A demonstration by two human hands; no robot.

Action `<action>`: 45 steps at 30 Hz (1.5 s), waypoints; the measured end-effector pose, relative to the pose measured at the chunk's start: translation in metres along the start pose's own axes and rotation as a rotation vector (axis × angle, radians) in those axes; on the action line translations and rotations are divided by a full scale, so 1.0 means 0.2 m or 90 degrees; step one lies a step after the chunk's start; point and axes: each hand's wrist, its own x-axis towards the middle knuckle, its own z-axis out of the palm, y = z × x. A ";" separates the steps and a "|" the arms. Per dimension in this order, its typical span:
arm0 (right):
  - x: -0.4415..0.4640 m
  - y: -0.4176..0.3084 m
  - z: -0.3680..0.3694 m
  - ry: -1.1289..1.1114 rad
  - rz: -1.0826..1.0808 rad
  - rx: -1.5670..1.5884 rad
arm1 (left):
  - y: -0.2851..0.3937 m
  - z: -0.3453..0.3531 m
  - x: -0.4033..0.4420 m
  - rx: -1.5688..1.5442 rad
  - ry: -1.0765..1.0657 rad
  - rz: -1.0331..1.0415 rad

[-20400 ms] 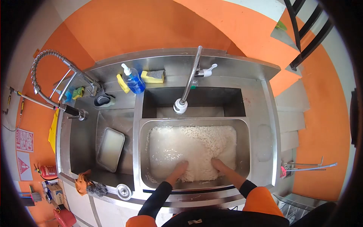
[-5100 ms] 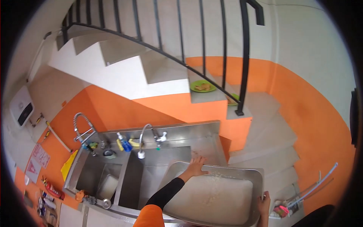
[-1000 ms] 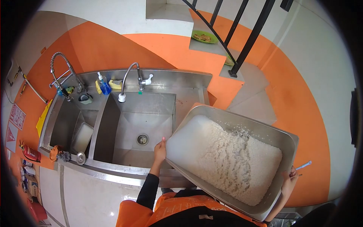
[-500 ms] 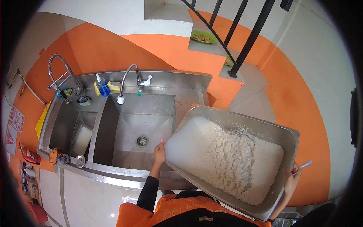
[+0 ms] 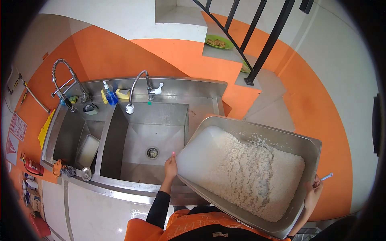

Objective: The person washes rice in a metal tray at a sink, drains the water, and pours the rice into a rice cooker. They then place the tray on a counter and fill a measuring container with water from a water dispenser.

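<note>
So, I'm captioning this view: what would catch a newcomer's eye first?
Probably the large metal pan in the left hand and right hand, beside the sink basin: white grains at its right, cloudy water at its left. Then the green plate on the stairs near the top.

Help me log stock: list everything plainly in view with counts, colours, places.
Sink basins: 2, silver, left and centre
Deep pan: 1, silver, mostly right of basins
Grains: one mass, whitish, in pan
Cloudy liquid: one pool, whitish, pan's left
Faucets: 2, silver, behind basins
Pump bottle: 1, blue, behind basins
Sponge-like items: 2, yellow, beside bottle
Rectangular tray: 1, pale, left basin
Fire extinguisher: 1, red, far left
Plates: 2, green, stairs
Railing: 1, black, stairs
Wall signs: 2, red-and-white, far left
Left hand: 1, bare, pan's left end
Right hand: 1, bare, pan's right end
</note>
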 end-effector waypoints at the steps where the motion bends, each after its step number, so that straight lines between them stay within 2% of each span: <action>1: 0.00 0.00 0.01 0.011 0.001 0.003 | 0.03 -0.01 -0.01 0.007 -0.004 0.000; 5: -0.01 -0.02 0.02 0.016 -0.003 -0.003 | 0.05 -0.03 -0.02 -0.003 -0.045 -0.074; 8: -0.02 -0.06 0.04 0.012 0.001 0.001 | 0.06 -0.02 -0.02 -0.056 -0.030 -0.026; 11: -0.03 -0.07 0.05 0.016 -0.011 0.009 | 0.03 -0.02 -0.01 -0.066 -0.034 -0.063; 14: -0.04 -0.09 0.06 0.004 -0.013 0.015 | -0.05 -0.02 0.03 0.006 -0.034 -0.075; 17: -0.05 -0.12 0.09 0.021 -0.015 0.016 | 0.08 -0.05 -0.01 0.045 -0.046 -0.089; 26: -0.06 -0.15 0.11 0.047 -0.012 -0.005 | -0.03 -0.04 0.05 -0.010 -0.097 -0.050; 32: -0.07 -0.17 0.12 0.053 -0.027 -0.009 | -0.05 -0.02 0.06 -0.030 -0.069 -0.051; 35: -0.08 -0.20 0.14 0.048 -0.021 0.001 | 0.06 0.00 0.01 -0.093 -0.024 -0.030; 38: -0.08 -0.19 0.14 0.053 -0.027 0.001 | 0.03 -0.03 0.02 -0.078 -0.072 -0.062; 45: -0.09 -0.24 0.17 0.074 -0.017 0.000 | 0.01 -0.02 0.03 -0.081 -0.066 -0.034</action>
